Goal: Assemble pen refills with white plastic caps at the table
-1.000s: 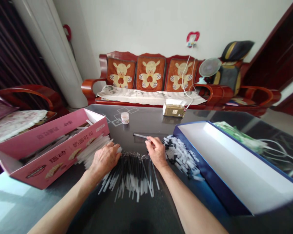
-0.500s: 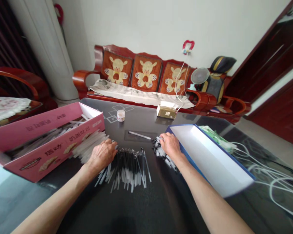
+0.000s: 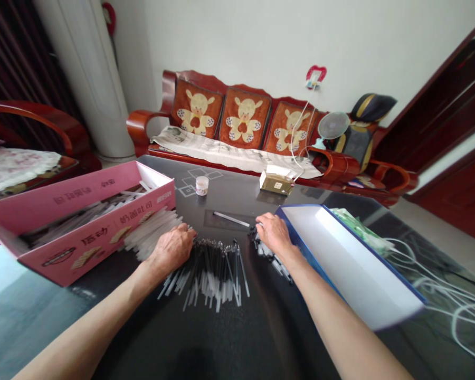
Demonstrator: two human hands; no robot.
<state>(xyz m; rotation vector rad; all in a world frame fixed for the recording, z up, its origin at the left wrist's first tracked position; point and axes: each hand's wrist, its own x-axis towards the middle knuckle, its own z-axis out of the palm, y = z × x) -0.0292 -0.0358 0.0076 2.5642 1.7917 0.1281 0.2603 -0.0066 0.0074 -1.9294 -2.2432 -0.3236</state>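
My left hand (image 3: 173, 246) rests at the upper left end of a row of thin pen refills (image 3: 216, 269), fingers curled together; what is in them is hidden. Beside it, against the pink box, lies a heap of translucent white pen tubes (image 3: 152, 232). My right hand (image 3: 274, 232) is at the pile of small black and clear pen caps (image 3: 279, 266). Its fingers are bent and pinched at the pile's far end, and what they hold is too small to make out. A single pen (image 3: 231, 219) lies on the table between and beyond the hands.
The pink box (image 3: 114, 224), holding many tubes, stands at left. A blue-edged white box (image 3: 352, 264) stands right of my right arm, near white cables (image 3: 431, 295) and a green packet (image 3: 360, 229). Farther back are a small jar (image 3: 201, 186) and a tissue box (image 3: 276, 183).
The view has swung slightly left, so everything sits a little farther right. Both hands stay at the same piles with only small finger movement.
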